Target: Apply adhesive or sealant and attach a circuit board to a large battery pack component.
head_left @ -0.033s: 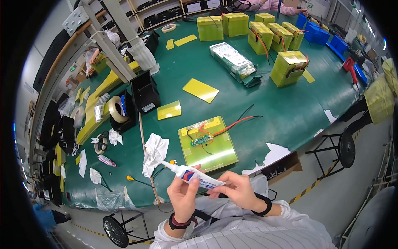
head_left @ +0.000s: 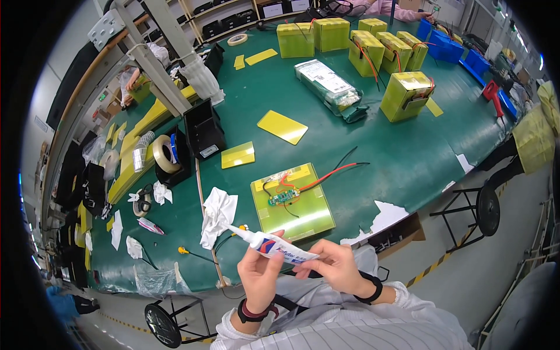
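The tube [head_left: 279,247] is white with a red and blue label and a pointed nozzle aimed left, held tilted over the counter [head_left: 373,157] edge. Left hand [head_left: 259,277] grip wraps its middle; right hand [head_left: 332,265] grip pinches its rear end.

This is an electronics assembly workshop, most likely for battery packs. A long table [head_left: 408,157] covered in green matting carries many yellow-wrapped blocks [head_left: 405,93] with red and black wires, set in a row at the far side. Near its front edge lies a flat yellow pack [head_left: 303,219] with a small green circuit board [head_left: 284,197] wired on top. Rolls of tape [head_left: 165,153] and black bins [head_left: 204,128] stand at the left. Blue crates [head_left: 446,49] sit at the far right, shelving [head_left: 233,11] runs behind, and yellow-black hazard tape [head_left: 431,268] marks the floor.
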The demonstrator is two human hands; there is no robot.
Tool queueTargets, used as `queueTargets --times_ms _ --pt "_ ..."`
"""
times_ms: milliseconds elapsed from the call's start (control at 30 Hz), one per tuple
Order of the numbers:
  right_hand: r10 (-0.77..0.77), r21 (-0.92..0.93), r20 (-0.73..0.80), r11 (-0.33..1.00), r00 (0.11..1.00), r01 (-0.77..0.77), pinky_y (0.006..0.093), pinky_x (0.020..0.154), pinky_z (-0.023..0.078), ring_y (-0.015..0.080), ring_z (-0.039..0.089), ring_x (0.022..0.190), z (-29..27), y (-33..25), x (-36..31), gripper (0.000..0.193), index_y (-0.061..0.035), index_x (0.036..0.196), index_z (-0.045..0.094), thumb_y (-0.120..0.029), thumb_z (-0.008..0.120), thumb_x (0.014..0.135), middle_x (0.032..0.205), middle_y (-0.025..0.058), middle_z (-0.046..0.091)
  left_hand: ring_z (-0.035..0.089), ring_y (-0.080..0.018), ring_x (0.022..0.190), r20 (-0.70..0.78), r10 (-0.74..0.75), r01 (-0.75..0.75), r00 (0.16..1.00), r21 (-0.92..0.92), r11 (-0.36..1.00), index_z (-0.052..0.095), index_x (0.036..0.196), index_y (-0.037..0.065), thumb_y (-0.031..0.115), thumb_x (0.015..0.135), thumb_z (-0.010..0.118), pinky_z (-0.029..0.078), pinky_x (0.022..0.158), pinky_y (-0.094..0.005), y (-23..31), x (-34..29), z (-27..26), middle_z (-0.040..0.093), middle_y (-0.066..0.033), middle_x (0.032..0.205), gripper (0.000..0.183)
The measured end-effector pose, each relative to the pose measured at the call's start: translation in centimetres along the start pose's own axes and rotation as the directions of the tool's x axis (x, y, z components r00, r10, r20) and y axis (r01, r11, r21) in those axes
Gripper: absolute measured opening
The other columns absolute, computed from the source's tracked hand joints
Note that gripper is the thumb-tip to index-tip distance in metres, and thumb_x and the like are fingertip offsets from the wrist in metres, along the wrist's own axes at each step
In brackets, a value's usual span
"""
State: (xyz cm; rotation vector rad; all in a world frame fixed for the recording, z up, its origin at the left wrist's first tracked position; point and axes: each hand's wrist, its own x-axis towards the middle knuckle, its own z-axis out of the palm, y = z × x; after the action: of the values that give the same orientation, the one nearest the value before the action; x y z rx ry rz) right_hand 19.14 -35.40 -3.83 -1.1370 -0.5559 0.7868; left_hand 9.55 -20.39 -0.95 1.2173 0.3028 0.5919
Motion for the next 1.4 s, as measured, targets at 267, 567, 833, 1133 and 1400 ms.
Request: queueTargets --times_ms 267,567,833,1133,1400 --pt "-0.188 0.093 -0.186 0.974 0.964 0.208 0.0263 0.071 0.059 0.0134 0.073 0.077 0.4 0.8 -0.1 0.007 0.007 0.101 0.066 0.002 0.069 0.096 0.09 0.0116 0.075 0.071 -0.0186 0.084 0.187 0.004 -0.107 0.982 0.539 0.836 0.079 0.1 -0.001 -0.001 0.077 0.086 0.056 0.075 -0.0318 -1.0 -0.2 0.4 0.075 -0.0123 0.1 0.024" --pt "-0.522 -0.662 0.115 0.594 0.845 0.457 0.0304 0.06 0.052 0.0227 0.069 0.069 -2.0 -2.5 0.7 0.018 0.0015 0.09 0.071 -0.011 0.083 0.084 0.081 0.0102 0.07 0.066 -0.0242 0.069 0.285 0.147 -0.313 0.947 0.72 0.619 0.074 0.088 -0.001 -0.002 0.083 0.078 0.051 0.062 -0.0328 0.5 0.4 1.5 0.066 -0.0115 0.077 0.007" --pt "-0.282 -0.546 0.055 0.795 0.958 0.265 0.033 0.058 0.05 0.0228 0.066 0.064 -2.3 -2.8 1.0 0.02 0.0005 0.087 0.068 -0.012 0.083 0.083 0.076 0.0098 0.068 0.066 -0.0202 0.061 0.237 -0.003 -0.151 0.971 0.631 0.761 0.069 0.089 -0.005 -0.007 0.088 0.07 0.051 0.057 -0.0315 -0.2 0.2 0.7 0.066 -0.0109 0.074 0.003" --pt "-0.394 -0.608 0.057 0.715 0.917 0.344 0.0342 0.055 0.048 0.0253 0.063 0.059 -2.0 -1.8 1.1 0.016 0.0011 0.085 0.067 -0.007 0.08 0.084 0.072 0.011 0.066 0.075 -0.0149 0.074 0.231 -0.165 0.019 0.959 0.529 0.848 0.073 0.1 -0.008 -0.002 0.09 0.074 0.058 0.063 -0.0257 -0.3 -0.1 0.3 0.077 -0.0108 0.086 0.011" --pt "-0.284 -0.492 0.098 0.819 0.954 0.295 0.0311 0.06 0.049 0.0232 0.066 0.067 -2.5 -2.1 1.2 0.011 0.0005 0.091 0.071 -0.007 0.078 0.088 0.082 0.0111 0.069 0.074 -0.0176 0.068 0.229 -0.306 0.238 0.924 0.283 0.929 0.071 0.095 -0.01 -0.001 0.095 0.071 0.056 0.056 -0.026 -0.1 0.1 -0.4 0.076 -0.0143 0.08 0.009"
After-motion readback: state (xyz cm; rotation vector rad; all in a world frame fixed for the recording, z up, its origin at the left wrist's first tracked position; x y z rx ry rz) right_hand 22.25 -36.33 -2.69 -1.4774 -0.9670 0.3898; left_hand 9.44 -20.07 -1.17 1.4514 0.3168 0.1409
